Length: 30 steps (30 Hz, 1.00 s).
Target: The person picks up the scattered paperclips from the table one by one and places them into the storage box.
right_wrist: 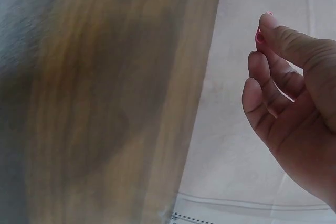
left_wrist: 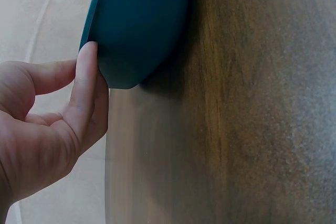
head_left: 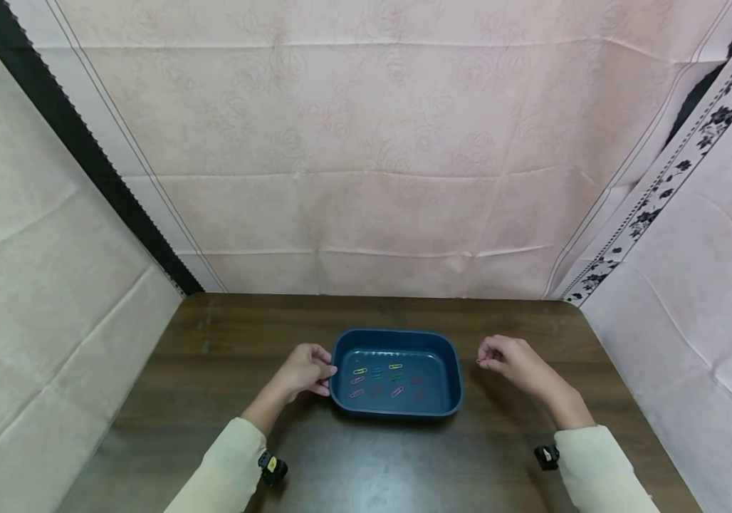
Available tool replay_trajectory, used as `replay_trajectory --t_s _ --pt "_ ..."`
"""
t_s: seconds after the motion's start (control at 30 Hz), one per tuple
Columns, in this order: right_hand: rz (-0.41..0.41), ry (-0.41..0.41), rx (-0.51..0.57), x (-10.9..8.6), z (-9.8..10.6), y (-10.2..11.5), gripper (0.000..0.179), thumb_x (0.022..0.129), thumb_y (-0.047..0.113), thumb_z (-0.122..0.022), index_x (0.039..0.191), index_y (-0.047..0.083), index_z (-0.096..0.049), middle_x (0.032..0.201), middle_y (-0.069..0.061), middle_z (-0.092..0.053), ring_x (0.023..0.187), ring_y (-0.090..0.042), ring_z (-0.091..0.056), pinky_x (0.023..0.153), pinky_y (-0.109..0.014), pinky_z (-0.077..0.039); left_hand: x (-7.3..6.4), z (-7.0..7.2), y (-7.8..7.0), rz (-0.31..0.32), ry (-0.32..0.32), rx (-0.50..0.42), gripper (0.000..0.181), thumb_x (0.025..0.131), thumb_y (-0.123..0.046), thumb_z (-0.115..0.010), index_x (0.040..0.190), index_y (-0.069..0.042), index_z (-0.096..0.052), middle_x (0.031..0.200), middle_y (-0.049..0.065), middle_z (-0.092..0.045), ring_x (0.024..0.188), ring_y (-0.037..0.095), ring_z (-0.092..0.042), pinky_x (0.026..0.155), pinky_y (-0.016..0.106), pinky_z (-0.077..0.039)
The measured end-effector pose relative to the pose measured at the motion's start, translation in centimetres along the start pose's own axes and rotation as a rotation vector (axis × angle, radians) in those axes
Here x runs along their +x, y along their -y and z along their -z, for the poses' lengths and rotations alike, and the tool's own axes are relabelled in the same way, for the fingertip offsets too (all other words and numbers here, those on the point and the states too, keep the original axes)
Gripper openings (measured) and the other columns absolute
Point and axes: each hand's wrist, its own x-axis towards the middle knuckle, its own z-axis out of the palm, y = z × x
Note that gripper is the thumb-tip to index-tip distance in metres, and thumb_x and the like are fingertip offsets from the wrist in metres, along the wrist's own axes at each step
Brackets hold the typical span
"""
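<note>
A dark blue rectangular tray (head_left: 441, 381) lies on the table, with several paper clips in yellow, blue, green, red and pink spread over its floor. One yellow paper clip (head_left: 395, 366) is near the far side, and a pink paper clip (head_left: 397, 392) lies closer to the front. My left hand (head_left: 304, 372) pinches the tray's left rim between thumb and fingers, also visible in the left wrist view. To the right of the tray, my right hand (head_left: 515, 362) is raised above the table. Its thumb and index finger pinch a pinkish-red paper clip (right_wrist: 260, 36), mostly hidden by the fingertips.
The brown wooden table (head_left: 212, 399) extends around the tray on all sides. Pale patterned cloth (head_left: 398, 142) hangs behind the table's far edge, and more cloth stands along the left and right. Each wrist carries a small black camera (head_left: 547, 457).
</note>
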Motion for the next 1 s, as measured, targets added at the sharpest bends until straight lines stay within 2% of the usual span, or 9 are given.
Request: replay_trajectory --t_s 0.47,0.7,1.0 --pt "0.036 0.053 0.049 2.6 0.4 2.8 0.010 0.096 0.010 -0.073 0.093 0.018 -0.070 0.086 0.009 -0.064 0.079 -0.009 -0.058 0.068 -0.023 -0.055 0.1 -0.1 -0.1 0.013 0.002 -0.013 0.025 0.100 -0.001 -0.064 0.121 0.011 -0.056 0.095 0.025 -0.065 0.064 0.020 -0.065 0.063 0.035 -0.065" --pt "0.102 0.080 0.055 3.9 0.4 4.0 0.006 0.096 0.013 -0.074 0.093 0.017 -0.070 0.086 0.008 -0.065 0.079 -0.009 -0.058 0.069 -0.023 -0.056 0.0 -0.1 -0.1 0.007 -0.005 -0.006 0.023 0.100 0.000 -0.064 0.119 0.010 -0.057 0.091 0.024 -0.066 0.063 0.020 -0.065 0.062 0.034 -0.065" --pt "0.147 0.145 0.048 5.9 -0.5 5.7 0.006 0.096 0.013 -0.074 0.095 0.017 -0.069 0.088 0.007 -0.065 0.080 -0.009 -0.059 0.072 -0.020 -0.058 0.2 -0.1 0.0 0.005 -0.002 -0.010 0.023 0.099 0.000 -0.064 0.118 0.010 -0.057 0.090 0.023 -0.066 0.065 0.020 -0.063 0.063 0.035 -0.066"
